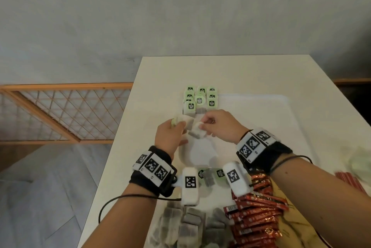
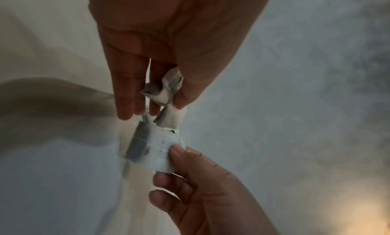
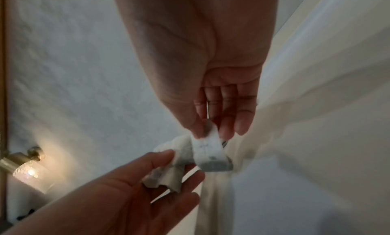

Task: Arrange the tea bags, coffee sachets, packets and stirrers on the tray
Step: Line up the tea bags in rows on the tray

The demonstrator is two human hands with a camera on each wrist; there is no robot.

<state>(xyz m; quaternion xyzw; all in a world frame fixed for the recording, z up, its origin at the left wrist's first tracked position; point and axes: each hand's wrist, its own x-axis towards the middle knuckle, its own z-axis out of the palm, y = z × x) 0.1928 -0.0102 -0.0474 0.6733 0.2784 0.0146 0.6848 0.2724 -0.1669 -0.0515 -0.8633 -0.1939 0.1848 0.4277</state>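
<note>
Tea bags point(image 1: 200, 100), green-tagged, already in three short rows at far-left corner of tray point(image 1: 261, 107). Head view: both hands raised over tray's left part, just near of those rows. Left hand point(image 1: 170, 136) grips a small bunch of bags point(image 1: 183, 121); right hand point(image 1: 218, 127) pinches one bag point(image 1: 197, 132) drawn off the bunch. Loose bags point(image 1: 188, 225) heaped at near edge of worktop point(image 1: 124, 157), red sachets point(image 1: 259, 213) piled just right of them. No stirrers made out.

Left wrist view: left thumb & fingers point(image 2: 126, 95) clamped on crumpled paper of bunch, palm down, fingers pointing away. Right thumb & forefinger nip white edge of single bag point(image 2: 152, 146); other right fingers loosely curled.

Right wrist view: same pinch from other side, right thumb & fingers point(image 3: 226, 120) on bag top, dark pouch hanging below. Left palm up-turned, bunch across its fingers.

Risks, judged: strings or tags prob. tangled btwn bag & bunch, so a hard pull could tear thin paper or drag a 2nd bag out. Bunch held loosely in left; spares could drop onto neat rows & knock them askew.
</note>
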